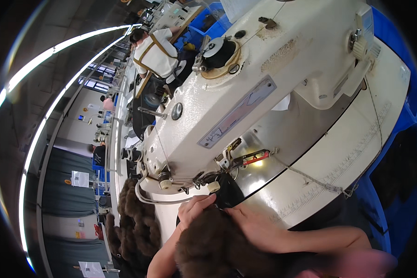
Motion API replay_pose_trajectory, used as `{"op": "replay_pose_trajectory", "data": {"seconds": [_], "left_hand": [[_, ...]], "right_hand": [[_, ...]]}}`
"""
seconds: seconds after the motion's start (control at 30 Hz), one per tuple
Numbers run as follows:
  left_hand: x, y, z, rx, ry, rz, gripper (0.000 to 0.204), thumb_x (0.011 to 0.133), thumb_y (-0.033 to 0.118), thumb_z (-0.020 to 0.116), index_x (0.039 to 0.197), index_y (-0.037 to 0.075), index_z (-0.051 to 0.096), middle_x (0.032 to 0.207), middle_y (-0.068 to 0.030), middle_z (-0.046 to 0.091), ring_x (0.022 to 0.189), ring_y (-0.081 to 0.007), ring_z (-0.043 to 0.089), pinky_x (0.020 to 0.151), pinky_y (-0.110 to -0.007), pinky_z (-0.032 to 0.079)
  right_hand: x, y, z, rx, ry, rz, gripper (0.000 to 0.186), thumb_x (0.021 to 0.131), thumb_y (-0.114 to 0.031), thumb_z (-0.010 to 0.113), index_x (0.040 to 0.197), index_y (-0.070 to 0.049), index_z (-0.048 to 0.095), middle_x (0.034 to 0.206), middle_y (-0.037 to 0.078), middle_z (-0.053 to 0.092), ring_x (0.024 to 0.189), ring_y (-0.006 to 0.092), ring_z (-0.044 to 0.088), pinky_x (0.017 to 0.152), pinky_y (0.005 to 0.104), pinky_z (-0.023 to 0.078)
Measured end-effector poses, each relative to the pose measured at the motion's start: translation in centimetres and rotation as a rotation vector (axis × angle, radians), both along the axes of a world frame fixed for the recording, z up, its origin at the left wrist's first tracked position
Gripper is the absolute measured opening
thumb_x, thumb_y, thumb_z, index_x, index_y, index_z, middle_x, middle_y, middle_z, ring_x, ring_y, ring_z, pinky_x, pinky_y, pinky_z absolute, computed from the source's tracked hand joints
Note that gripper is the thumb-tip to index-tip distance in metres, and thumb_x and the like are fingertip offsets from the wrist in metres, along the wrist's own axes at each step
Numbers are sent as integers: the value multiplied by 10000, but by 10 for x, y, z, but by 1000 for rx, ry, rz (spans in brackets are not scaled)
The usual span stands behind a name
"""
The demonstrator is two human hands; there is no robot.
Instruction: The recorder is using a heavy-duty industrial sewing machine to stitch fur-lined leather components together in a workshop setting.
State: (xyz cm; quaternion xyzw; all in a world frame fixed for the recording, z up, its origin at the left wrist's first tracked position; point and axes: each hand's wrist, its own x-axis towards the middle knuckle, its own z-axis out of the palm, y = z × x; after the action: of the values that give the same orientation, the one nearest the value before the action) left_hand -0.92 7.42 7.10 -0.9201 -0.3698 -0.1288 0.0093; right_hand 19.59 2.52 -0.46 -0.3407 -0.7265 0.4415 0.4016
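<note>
A brown fur piece (pixel 204 245) with black fabric (pixel 230 191) at its far end lies before the sewing head of a white sewing machine (pixel 180 139). My left hand (pixel 195 211) is closed on the piece's left side, its fingers bent near the machine's small cream knob (pixel 213 186). On the other side, my right hand (pixel 257 228) grips the edge of the piece, with thumb and fingers close to the left fingertips. The black fabric reaches under the machine's head. The needle and the undersides of both hands are hidden.
Brown fur pieces (pixel 136 222) are heaped left of the machine. A red-and-black tool (pixel 255 158) on a grey cord (pixel 306 178) lies beside the needle area. Blue bins (pixel 405 125) stand at the right. A seated person (pixel 157 53) works farther off.
</note>
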Motion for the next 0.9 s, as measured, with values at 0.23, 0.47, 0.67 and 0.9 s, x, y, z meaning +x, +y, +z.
{"op": "replay_pose_trajectory", "data": {"seconds": [0.23,0.47,0.67,0.9], "left_hand": [[-6,6,10,-227,-135,192,339,777,4,678,1103,98,689,929,-106,684,697,-210,671,598,-297,527],[19,36,55,-515,436,82,289,836,97,649,1122,141,667,922,-77,667,737,-277,659,618,-351,540],[3,9,29,-431,60,283,286,753,9,681,1028,81,707,846,-69,622,757,-252,617,690,-353,505],[7,3,16,-312,-87,257,328,737,-29,682,1049,74,694,935,-73,660,842,-239,630,783,-324,490]], "right_hand": [[-36,-14,-14,-308,369,139,584,820,71,462,1387,92,321,1227,234,451,1009,406,554,799,457,469],[-106,-26,-13,-296,559,144,911,734,67,516,1482,72,-4,1457,342,227,1365,460,285,1127,399,292],[-79,-22,-9,-726,763,288,839,791,18,520,1496,68,68,1499,293,240,1419,351,257,1146,400,244],[-53,-15,-16,-515,459,256,775,802,25,473,1489,72,117,1458,290,328,1400,327,308,1135,361,272]]}}
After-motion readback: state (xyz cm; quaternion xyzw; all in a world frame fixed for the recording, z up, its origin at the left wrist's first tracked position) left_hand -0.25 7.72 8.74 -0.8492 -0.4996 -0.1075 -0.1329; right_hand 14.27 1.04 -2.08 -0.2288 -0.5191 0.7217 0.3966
